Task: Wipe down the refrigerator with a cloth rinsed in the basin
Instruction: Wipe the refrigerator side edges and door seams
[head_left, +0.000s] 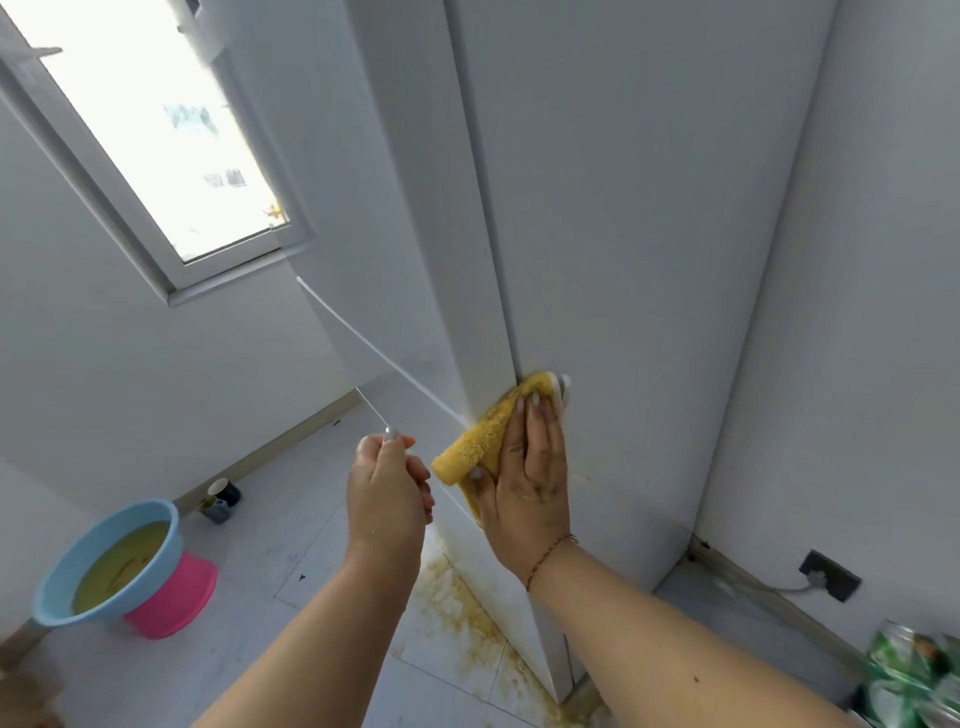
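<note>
Our right fingers (540, 415) lie flat, pressing the cloth (480, 447) against the fridge (623, 234) edge. Our left hand (387, 488) is fisted around a thin clear strip (363, 348).

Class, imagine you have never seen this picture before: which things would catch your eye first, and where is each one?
First the yellow cloth, pressed by the right hand against the edge of the white refrigerator at centre. Next the blue basin of murky yellowish water at lower left, resting on a pink basin. Then the brownish stains on the floor at the refrigerator's foot, below the closed left hand.
</note>
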